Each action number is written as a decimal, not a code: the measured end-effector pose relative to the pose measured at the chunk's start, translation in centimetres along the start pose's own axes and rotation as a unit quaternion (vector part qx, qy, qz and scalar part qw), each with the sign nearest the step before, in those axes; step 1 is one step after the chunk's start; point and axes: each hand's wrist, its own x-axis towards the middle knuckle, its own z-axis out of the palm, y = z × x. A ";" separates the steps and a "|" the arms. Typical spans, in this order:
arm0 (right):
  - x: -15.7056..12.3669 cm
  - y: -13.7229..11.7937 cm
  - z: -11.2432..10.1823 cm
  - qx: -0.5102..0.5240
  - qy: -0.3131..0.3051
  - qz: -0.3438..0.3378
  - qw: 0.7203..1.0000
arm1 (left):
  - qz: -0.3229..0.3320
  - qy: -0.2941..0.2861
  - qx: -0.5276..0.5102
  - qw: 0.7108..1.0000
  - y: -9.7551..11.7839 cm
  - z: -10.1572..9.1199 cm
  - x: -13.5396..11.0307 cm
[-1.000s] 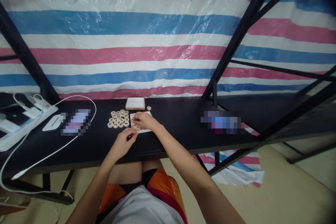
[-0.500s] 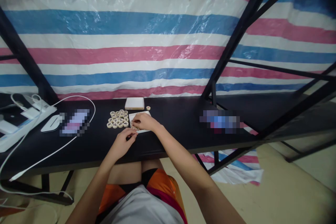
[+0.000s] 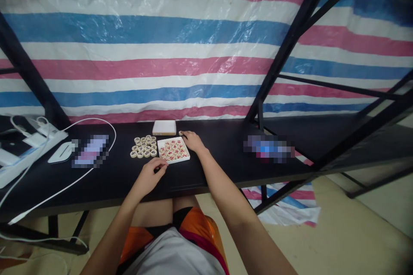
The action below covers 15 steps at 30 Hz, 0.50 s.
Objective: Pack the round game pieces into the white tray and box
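Observation:
A shallow white box [image 3: 179, 160] holds several round xiangqi pieces with red characters, lying flat in rows. At its near left corner, my left hand [image 3: 150, 175] has thumb and fingers closed on the rim. My right hand [image 3: 192, 141] is past the box's far right corner, its fingertips on a single xiangqi piece [image 3: 180, 133] that is partly covered by them. Left of the box, several xiangqi pieces with black characters [image 3: 140, 148] sit close together on the black table [image 3: 222, 154].
Behind the pieces lies a white box lid [image 3: 164, 127]. A blurred-out phone-like object [image 3: 90, 150], a white device [image 3: 61, 152], a power strip [image 3: 48, 141] and a white cable [image 3: 115, 131] are on the left. Another blurred item [image 3: 269, 148] is at right, near a black metal frame post [image 3: 274, 66].
My right hand has moved out of the box, away and to the right, onto the lone piece. The red pieces in the box are now uncovered. My left hand stays at the corner.

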 end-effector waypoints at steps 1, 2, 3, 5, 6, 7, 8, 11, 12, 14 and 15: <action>-0.1 0.1 0.1 -0.010 -0.007 0.009 1.000 | -0.001 0.001 -0.001 1.000 0.0 0.0 0.0; -0.1 0.0 0.1 -0.018 -0.007 0.017 1.000 | -0.002 0.001 -0.002 1.000 0.0 0.0 0.0; -0.2 -0.1 0.1 -0.026 -0.002 0.023 0.999 | -0.001 0.001 -0.001 1.000 0.1 0.0 0.0; -0.3 -0.3 0.0 -0.035 0.014 0.029 0.999 | -0.001 0.001 0.001 1.000 0.1 0.0 0.0; -0.3 -0.4 0.0 -0.038 0.018 0.031 0.999 | 0.000 0.001 0.001 1.000 0.1 0.0 0.0; -0.3 -0.4 -0.1 -0.039 0.018 0.034 0.999 | 0.000 0.001 0.002 1.000 0.1 0.0 0.0; -0.4 -0.5 -0.3 -0.038 0.016 0.038 0.998 | 0.000 0.001 0.002 1.000 0.1 0.0 0.0; -0.5 -0.9 -1.0 -0.037 0.034 0.054 0.997 | 0.001 -0.001 0.002 1.000 0.0 0.0 0.0; -0.6 -1.3 -1.3 -0.035 0.055 0.051 0.997 | 0.001 -0.001 0.001 1.000 0.0 0.0 0.0; -0.7 -2.5 -1.7 -0.019 0.098 0.011 0.995 | 0.000 -0.002 0.001 1.000 0.0 0.0 0.0; -0.8 -3.4 -1.8 -0.004 0.104 -0.027 0.994 | -0.001 -0.002 0.000 1.000 0.1 0.0 0.0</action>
